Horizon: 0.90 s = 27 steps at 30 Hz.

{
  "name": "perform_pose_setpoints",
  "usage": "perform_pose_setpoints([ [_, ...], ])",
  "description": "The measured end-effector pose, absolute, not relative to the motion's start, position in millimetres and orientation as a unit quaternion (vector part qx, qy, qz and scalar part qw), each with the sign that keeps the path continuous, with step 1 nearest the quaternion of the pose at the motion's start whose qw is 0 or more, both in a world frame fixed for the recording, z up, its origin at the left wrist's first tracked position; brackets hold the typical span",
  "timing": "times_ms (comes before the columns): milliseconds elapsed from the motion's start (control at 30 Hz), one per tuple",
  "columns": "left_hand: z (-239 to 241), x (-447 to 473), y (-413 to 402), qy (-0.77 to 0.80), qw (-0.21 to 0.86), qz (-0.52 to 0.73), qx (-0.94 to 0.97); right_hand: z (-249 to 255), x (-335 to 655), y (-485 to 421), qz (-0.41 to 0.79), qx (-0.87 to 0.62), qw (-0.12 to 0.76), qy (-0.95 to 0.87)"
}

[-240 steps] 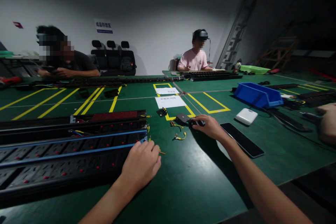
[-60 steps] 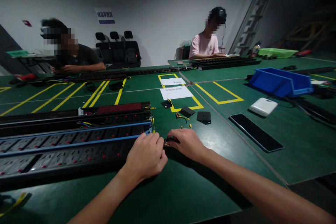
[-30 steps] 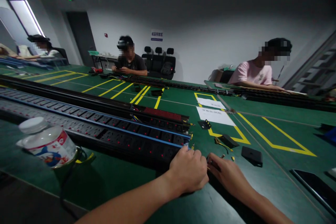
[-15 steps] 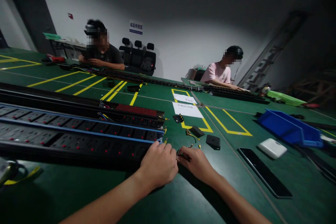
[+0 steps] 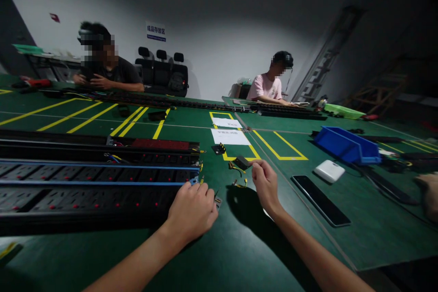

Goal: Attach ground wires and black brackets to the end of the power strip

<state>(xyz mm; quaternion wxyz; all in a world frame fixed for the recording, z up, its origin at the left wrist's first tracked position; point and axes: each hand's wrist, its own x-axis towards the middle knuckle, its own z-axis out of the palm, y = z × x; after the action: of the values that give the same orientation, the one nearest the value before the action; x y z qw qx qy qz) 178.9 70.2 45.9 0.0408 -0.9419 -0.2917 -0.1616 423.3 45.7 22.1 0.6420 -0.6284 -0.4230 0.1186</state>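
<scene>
My left hand [image 5: 193,210] is curled over the right end of the nearest long black power strip [image 5: 85,200], which has red-dotted sockets. A small dark part with a wire [image 5: 216,198] pokes out beside its thumb. My right hand [image 5: 266,185] is lifted off the green table, fingers pinched together. Its fingertips are close to a small black cap [image 5: 242,162]; what they hold, if anything, is hidden. Short yellow wires [image 5: 239,185] lie between the two hands.
More power strips with blue edges [image 5: 102,166] lie behind the first. Also on the table are a black bracket [image 5: 219,148], white papers [image 5: 230,137], a phone [image 5: 320,200], a white box [image 5: 329,171] and a blue bin [image 5: 345,145]. Another person's hand [image 5: 427,191] shows at the right edge; two people sit across.
My right hand has left my left hand at the strip's end and risen toward the small black cap. My left hand stays on the strip. The view has swung right.
</scene>
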Motion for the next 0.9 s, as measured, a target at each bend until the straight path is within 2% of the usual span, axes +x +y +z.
perform_pose_setpoints([
  [200,42.2,182.4,67.8,-0.305,0.055,-0.164,-0.936,17.1,421.8,53.6,0.205,-0.613,0.675,-0.357],
  [333,40.3,182.6,67.8,-0.303,0.063,-0.183,-0.933,17.7,428.7,52.7,0.139,-0.635,0.651,-0.393],
  [400,39.9,182.2,68.1,-0.301,0.068,-0.186,-0.933,17.3,434.8,51.2,0.055,-0.659,0.585,-0.47],
  [500,39.6,181.6,69.2,-0.3,0.071,-0.185,-0.933,14.7,442.8,49.2,-0.043,-0.712,0.412,-0.567],
  [567,40.0,181.4,70.1,-0.3,0.067,-0.177,-0.935,12.2,445.7,48.6,-0.064,-0.748,0.308,-0.585],
  [667,41.8,181.0,70.7,-0.296,0.06,-0.164,-0.939,9.2,446.8,48.9,-0.057,-0.779,0.23,-0.581],
  [767,43.7,180.3,69.9,-0.289,0.051,-0.162,-0.942,8.4,447.6,50.0,-0.053,-0.78,0.236,-0.577],
  [900,46.2,177.9,70.1,-0.286,0.025,-0.193,-0.938,10.7,451.8,51.2,-0.071,-0.761,0.315,-0.563],
])
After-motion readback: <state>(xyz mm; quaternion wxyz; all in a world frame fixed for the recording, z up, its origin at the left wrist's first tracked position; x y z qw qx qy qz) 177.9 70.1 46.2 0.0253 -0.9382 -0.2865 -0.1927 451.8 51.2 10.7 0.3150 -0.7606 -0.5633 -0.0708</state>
